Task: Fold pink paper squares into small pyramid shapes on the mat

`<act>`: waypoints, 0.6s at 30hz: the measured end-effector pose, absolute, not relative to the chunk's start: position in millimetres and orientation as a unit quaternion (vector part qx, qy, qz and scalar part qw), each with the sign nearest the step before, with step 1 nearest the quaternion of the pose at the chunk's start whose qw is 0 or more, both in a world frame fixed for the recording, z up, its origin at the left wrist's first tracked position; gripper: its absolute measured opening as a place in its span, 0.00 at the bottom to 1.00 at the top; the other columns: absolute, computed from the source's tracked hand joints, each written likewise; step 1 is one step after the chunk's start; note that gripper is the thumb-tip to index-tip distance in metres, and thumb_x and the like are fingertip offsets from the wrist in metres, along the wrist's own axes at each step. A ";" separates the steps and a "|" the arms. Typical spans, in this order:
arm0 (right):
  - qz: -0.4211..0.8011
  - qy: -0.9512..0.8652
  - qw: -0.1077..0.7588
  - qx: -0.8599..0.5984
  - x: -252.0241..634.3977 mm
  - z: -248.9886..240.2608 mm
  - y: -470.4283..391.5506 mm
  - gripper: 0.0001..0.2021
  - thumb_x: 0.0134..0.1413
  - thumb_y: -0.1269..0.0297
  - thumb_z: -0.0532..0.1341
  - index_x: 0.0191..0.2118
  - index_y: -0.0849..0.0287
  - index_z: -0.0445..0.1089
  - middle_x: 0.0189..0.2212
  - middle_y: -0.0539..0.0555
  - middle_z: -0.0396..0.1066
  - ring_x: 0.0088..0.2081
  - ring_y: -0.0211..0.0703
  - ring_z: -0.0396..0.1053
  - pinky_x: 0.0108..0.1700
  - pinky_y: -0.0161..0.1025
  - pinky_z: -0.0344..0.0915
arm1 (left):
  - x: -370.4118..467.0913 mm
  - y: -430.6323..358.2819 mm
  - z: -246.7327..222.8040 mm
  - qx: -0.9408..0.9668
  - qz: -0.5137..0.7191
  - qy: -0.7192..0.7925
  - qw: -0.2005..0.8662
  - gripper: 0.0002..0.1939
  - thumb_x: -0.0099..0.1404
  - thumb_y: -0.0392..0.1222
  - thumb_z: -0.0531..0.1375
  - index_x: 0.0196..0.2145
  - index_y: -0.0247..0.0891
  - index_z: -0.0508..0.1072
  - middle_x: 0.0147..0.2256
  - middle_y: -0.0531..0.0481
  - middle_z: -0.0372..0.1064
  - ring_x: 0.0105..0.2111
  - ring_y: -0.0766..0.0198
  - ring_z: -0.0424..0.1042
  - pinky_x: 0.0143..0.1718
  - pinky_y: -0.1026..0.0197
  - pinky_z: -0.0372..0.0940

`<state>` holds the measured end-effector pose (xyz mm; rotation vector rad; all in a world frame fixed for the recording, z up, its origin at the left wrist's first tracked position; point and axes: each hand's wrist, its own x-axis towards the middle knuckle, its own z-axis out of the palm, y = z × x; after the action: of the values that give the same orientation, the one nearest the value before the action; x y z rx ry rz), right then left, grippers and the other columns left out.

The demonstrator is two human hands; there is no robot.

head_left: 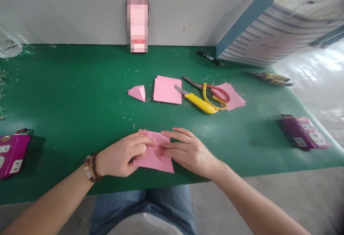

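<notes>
A square sheet of pink paper (154, 159) lies near the table's front edge, with faint creases across its middle and its top edge slightly lifted. My left hand (126, 154) is on its left side, the index finger reaching onto the sheet and the other fingers curled at the paper's edge. From the right, my right hand (188, 150) rests its stretched, slightly spread fingers on the paper; its thumb is hidden. Beyond the hands are a small folded pink paper piece (138, 93) and a stack of pink paper squares (166, 90).
A yellow utility knife (200, 103) overlaps the stack and touches scissors (215, 92) with red and yellow handles, over more pink paper (236, 98). Pen (209, 58), pliers (268, 78), striped bag (263, 37) and phone (137, 25) are behind. Purple boxes (305, 131) flank the green table (80, 84).
</notes>
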<state>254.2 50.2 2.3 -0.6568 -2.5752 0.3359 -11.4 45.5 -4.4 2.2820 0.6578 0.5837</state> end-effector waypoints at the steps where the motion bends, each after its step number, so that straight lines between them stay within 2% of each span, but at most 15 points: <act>1: 0.127 -0.933 0.235 -0.240 254.5 2.3 49.9 0.12 0.64 0.75 0.54 0.42 0.54 0.73 0.40 0.49 0.79 0.57 0.45 0.67 0.60 0.49 0.62 | -11.0 45.4 -5.8 0.889 0.221 0.251 0.314 0.08 0.57 0.27 0.54 0.30 0.38 0.65 0.49 0.44 0.73 0.55 0.60 0.68 0.66 0.47 0.52; 3: 0.139 -0.928 0.238 -0.249 255.0 2.4 49.7 0.11 0.64 0.75 0.55 0.42 0.55 0.73 0.38 0.50 0.79 0.54 0.44 0.70 0.59 0.49 0.63 | -10.2 43.9 -8.3 0.909 0.221 0.252 0.249 0.05 0.61 0.33 0.58 0.37 0.37 0.69 0.47 0.45 0.74 0.56 0.56 0.67 0.66 0.44 0.51; 6: 0.182 -0.912 0.235 -0.282 253.4 0.8 52.0 0.08 0.64 0.71 0.57 0.46 0.57 0.70 0.38 0.53 0.78 0.44 0.42 0.75 0.51 0.46 0.69 | -8.7 39.8 -9.8 0.915 0.243 0.270 0.174 0.06 0.63 0.42 0.62 0.34 0.37 0.73 0.44 0.47 0.76 0.53 0.53 0.70 0.64 0.43 0.54; 9: 0.245 -0.875 0.241 -0.341 248.9 -3.1 56.1 0.07 0.63 0.67 0.59 0.47 0.58 0.67 0.36 0.53 0.77 0.34 0.38 0.75 0.39 0.38 0.72 | -6.8 36.5 -8.2 0.906 0.259 0.298 0.152 0.04 0.66 0.36 0.59 0.33 0.36 0.73 0.37 0.50 0.77 0.49 0.58 0.73 0.62 0.47 0.58; 12: 0.260 -0.846 0.259 -0.388 244.0 -6.0 59.3 0.04 0.62 0.65 0.60 0.41 0.58 0.66 0.32 0.51 0.75 0.30 0.37 0.73 0.32 0.34 0.70 | -5.9 35.3 -6.2 0.897 0.260 0.318 0.161 0.07 0.67 0.33 0.57 0.31 0.36 0.72 0.35 0.50 0.77 0.48 0.60 0.74 0.60 0.49 0.61; 15: 0.231 -0.861 0.253 -0.376 240.7 -7.3 60.9 0.03 0.63 0.69 0.57 0.40 0.59 0.68 0.31 0.52 0.74 0.30 0.38 0.72 0.32 0.34 0.69 | -7.1 34.5 -6.6 0.888 0.257 0.343 0.168 0.07 0.67 0.33 0.56 0.30 0.36 0.70 0.40 0.48 0.77 0.47 0.61 0.74 0.59 0.51 0.64; 18: 0.195 -0.880 0.252 -0.353 239.5 -8.9 61.8 0.08 0.64 0.71 0.56 0.43 0.59 0.72 0.32 0.54 0.73 0.34 0.40 0.70 0.35 0.36 0.70 | -8.1 33.7 -8.2 0.894 0.245 0.350 0.137 0.05 0.68 0.32 0.55 0.40 0.34 0.71 0.43 0.45 0.75 0.48 0.61 0.73 0.58 0.51 0.65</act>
<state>239.5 61.8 -8.9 -0.9595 -2.3937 0.5296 -8.1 33.7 -8.2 2.5870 1.0126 0.7087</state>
